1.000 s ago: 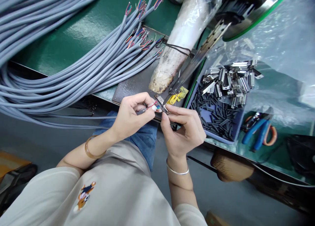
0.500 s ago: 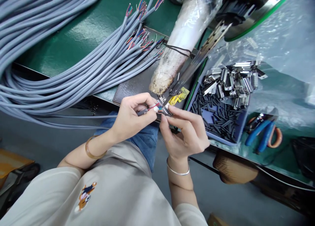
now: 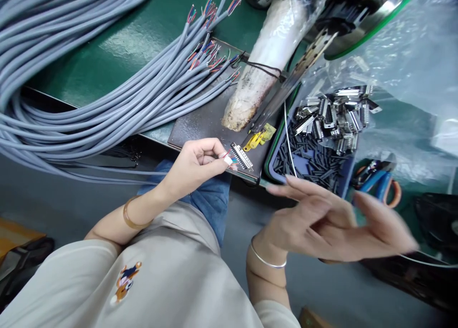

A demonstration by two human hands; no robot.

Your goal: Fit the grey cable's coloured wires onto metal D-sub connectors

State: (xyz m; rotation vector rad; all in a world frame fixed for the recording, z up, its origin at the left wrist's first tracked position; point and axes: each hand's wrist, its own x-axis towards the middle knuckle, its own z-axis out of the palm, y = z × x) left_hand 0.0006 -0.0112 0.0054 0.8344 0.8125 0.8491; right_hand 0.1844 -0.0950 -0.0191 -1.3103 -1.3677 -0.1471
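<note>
My left hand [image 3: 198, 168] is closed, thumb and forefinger pinching the end of a grey cable. Thin coloured wires [image 3: 229, 155] come out at the fingertips and meet a metal multi-pin connector [image 3: 242, 156], which lies near the front edge of a dark board [image 3: 200, 120]. My right hand [image 3: 322, 223] hovers in front of the bench, away from the connector. Its fingers are spread and blurred, and nothing shows in them. Close to its fingertips hangs a thin pale strand [image 3: 289, 144]; whether they touch is unclear.
Behind the connector are a yellow clip [image 3: 258, 138] and a wrapped white tube [image 3: 255, 85]. A blue bin [image 3: 270, 168] holds black sleeves [image 3: 318, 170], beside a pile of connectors [image 3: 336, 111]. Pliers [image 3: 377, 185] lie at the right. Grey cables [image 3: 118, 111] spread leftward.
My right hand has left the connector, moved right and toward me, and spread its fingers. The pale strand now shows over the bin. My left hand stays at the wires.
</note>
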